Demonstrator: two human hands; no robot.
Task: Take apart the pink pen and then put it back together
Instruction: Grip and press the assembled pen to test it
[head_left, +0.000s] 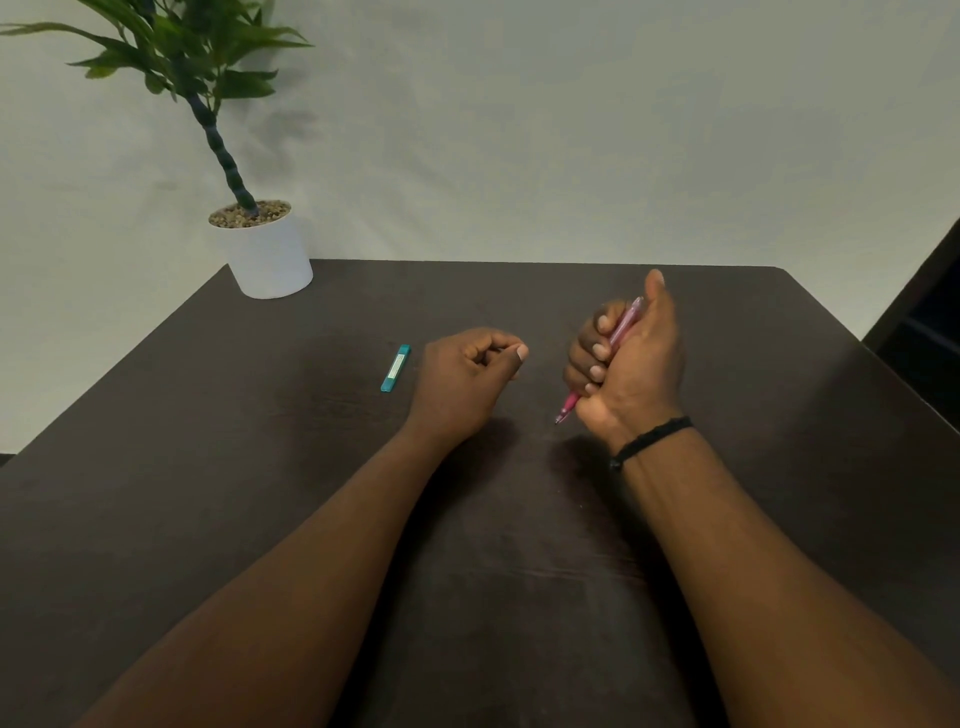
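My right hand grips the pink pen in a fist, thumb pointing up. The pen's darker pink tip end sticks out below the fist and points down-left toward the table; its clear pink upper end shows beside the thumb. My left hand hovers a short way to the left of the pen with its fingers curled in and the thumb against them. Whether it pinches a small part, I cannot tell.
A teal pen-like piece lies on the dark table just left of my left hand. A white pot with a green plant stands at the back left corner. A dark object is at the right edge.
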